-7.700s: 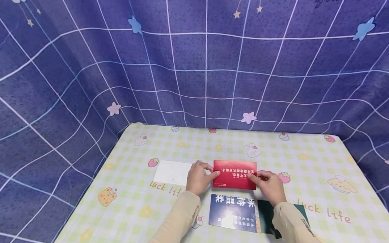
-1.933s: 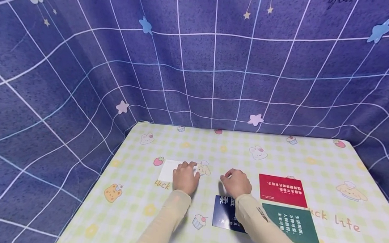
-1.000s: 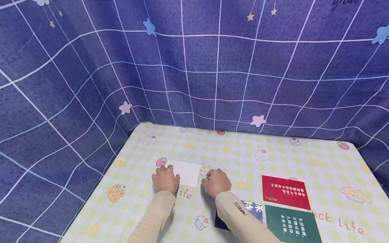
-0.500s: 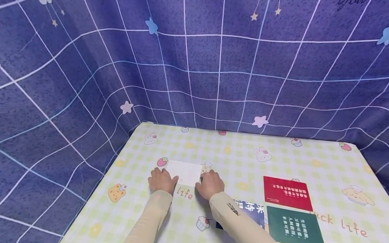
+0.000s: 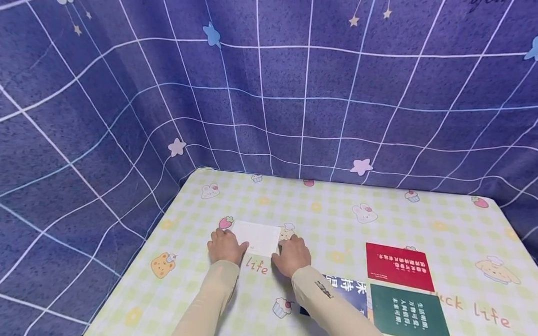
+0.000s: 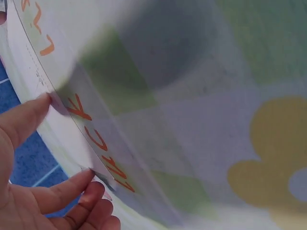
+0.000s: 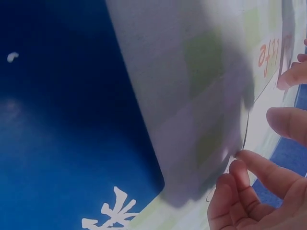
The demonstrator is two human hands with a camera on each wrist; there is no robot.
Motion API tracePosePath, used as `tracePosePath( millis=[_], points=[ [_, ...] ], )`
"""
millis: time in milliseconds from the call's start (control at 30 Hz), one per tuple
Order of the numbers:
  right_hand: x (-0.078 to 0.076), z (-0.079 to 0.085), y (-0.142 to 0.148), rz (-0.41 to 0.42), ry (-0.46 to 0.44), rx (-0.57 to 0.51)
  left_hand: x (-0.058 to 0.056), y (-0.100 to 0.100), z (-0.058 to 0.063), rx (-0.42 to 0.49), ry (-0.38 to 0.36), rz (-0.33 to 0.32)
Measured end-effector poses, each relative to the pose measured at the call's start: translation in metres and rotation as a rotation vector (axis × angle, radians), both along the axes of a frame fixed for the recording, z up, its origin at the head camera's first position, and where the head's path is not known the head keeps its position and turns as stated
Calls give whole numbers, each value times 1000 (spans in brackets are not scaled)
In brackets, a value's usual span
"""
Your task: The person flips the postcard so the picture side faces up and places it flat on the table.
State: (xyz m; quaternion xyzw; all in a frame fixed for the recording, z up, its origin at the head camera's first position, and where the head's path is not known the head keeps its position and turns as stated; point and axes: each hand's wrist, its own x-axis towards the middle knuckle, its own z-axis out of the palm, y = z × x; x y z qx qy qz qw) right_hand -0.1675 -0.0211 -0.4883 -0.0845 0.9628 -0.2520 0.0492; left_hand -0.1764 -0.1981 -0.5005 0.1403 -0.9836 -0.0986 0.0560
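Note:
A white postcard (image 5: 258, 238) with faint small print lies on the checked tablecloth, left of the middle. My left hand (image 5: 226, 247) holds its left end, the thumb at the near edge and the index fingertip near the corner; its other fingers curl loosely in the left wrist view. At the right end my right hand (image 5: 293, 257) has its index fingertip against the edge, and the thumb (image 7: 287, 123) is over the card in the right wrist view. Part of a navy card (image 5: 348, 294) is covered by my right forearm.
A red card (image 5: 400, 266) with white lettering lies to the right, just beyond a green card (image 5: 409, 317). The navy card is left of the green one. A blue gridded curtain (image 5: 271, 113) hangs behind and left of the table (image 5: 320, 225).
The red card has gone from between my hands to the right, beyond the green card. Both hands have moved left to the white postcard's ends. In the last half second they hardly move.

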Motion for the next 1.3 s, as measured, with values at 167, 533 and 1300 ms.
tracePosePath(
  millis=[167,533,1300],
  points=[
    [0,0,-1,1,-9,-27,-1,1,2,30,-6,19],
    [-2,-3,-3,3,-3,-33,-6,-4,2,102,-52,61],
    [-4,-10,1,-181,-8,-89,-3,0,10,279,27,48]
  ],
)
